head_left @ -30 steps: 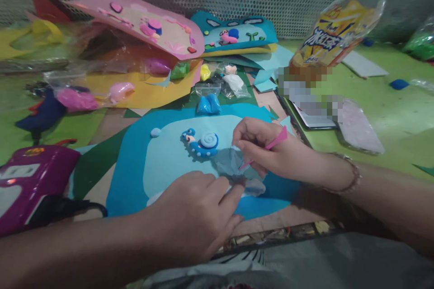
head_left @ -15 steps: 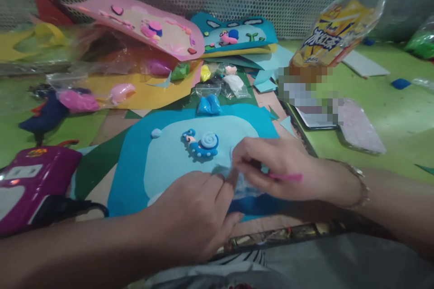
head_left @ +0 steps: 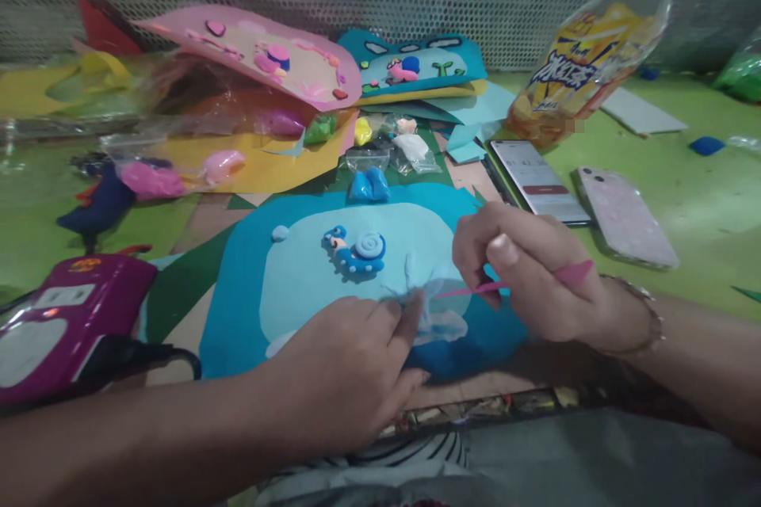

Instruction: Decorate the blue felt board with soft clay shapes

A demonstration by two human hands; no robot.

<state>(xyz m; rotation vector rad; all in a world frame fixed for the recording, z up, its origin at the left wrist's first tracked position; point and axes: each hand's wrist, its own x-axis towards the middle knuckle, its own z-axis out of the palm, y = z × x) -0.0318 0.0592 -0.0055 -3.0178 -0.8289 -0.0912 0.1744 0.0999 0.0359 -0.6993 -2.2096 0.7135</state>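
Open room: light blue sheet [head_left: 297, 285] left of clay snail [head_left: 357, 249], bare as far as small clay ball [head_left: 279, 233].
Gap between left hand [head_left: 350, 368] and right hand [head_left: 523, 277] narrow; crumpled clear bag [head_left: 434, 313] and pink tool [head_left: 476, 290] fill it.
Right: lit phone [head_left: 538, 178] and pink-backed phone [head_left: 627, 214] near right hand; green desk [head_left: 701, 198] beyond them open.
Behind sheet: clay packets [head_left: 369, 184].
Left: purple case [head_left: 65, 317], black cable [head_left: 148, 352].

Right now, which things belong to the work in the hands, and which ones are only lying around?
In use: left hand, right hand, pink tool, clear bag, blue board, clay snail.
Lying about: lit phone, face-down phone, snack bag, purple case.
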